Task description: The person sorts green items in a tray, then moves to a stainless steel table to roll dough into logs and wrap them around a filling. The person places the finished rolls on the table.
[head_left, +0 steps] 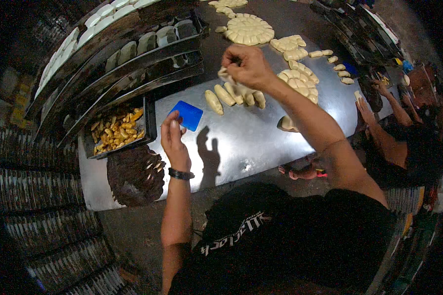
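Observation:
My left hand point(174, 142) is raised over the table with its fingers apart and seems to hold nothing. Its fingertips overlap a corner of a blue flat scraper point(189, 115); contact between them cannot be made out. My right hand point(248, 66) is closed, with a blurred pale piece of dough point(224, 74) showing below its curled fingers. Under that hand, several oblong dough pieces point(214, 102) lie side by side on the metal table point(231, 142), partly hidden by my wrist. Another dough piece point(286, 124) shows beside my right forearm.
A dark tray of yellow-brown pieces point(115, 130) stands left, near a dark brown mass point(133, 177). Stacked bread pans point(128, 73) rise behind it. Scored dough rounds point(248, 29) and dough rolls point(340, 67) lie farther off. Another person's hands point(364, 110) work at right.

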### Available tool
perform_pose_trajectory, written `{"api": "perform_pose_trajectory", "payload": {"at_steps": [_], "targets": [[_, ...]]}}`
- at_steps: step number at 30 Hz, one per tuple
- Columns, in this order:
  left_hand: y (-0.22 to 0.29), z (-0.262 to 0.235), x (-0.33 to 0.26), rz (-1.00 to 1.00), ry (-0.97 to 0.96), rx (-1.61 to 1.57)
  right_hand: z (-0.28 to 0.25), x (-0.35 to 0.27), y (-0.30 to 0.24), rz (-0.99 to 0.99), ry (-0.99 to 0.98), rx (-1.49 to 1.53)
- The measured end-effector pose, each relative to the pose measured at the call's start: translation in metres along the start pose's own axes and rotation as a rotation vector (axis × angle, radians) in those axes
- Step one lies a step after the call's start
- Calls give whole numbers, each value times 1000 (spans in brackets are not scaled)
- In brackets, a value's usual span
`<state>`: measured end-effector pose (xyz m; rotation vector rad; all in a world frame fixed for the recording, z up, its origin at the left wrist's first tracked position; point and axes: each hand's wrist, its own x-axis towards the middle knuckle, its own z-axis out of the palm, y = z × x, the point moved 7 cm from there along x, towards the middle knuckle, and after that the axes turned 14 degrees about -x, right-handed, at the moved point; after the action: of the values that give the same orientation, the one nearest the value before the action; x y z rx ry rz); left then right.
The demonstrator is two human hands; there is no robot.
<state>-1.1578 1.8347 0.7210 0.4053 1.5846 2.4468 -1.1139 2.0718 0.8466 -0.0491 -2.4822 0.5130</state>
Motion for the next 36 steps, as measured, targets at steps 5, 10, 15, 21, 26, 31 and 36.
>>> {"api": "perform_pose_trajectory", "payload": {"at_steps": [5, 10, 15, 21, 26, 31, 36], "targets": [[21, -20, 7, 25, 23, -89, -5, 13, -92, -49, 96, 368], [51, -34, -21, 162, -285, 0, 8, 15, -130, 48, -42, 572], [45, -56, -40, -77, -260, 301, 30, 7, -89, 269, 126, 713], [75, -94, -15, 18, -116, 236, -27, -35, 56, 719, 723, 1222], [98, -42, 45, 119, -158, 290, -34, -79, 80, 761, 550, 1137], [90, 7, 105, 187, -248, 285, -3, -104, 113, 732, 331, 1245], [31, -7, 147, 344, 38, 206, 15, -110, 146, 879, 316, 1228]]}}
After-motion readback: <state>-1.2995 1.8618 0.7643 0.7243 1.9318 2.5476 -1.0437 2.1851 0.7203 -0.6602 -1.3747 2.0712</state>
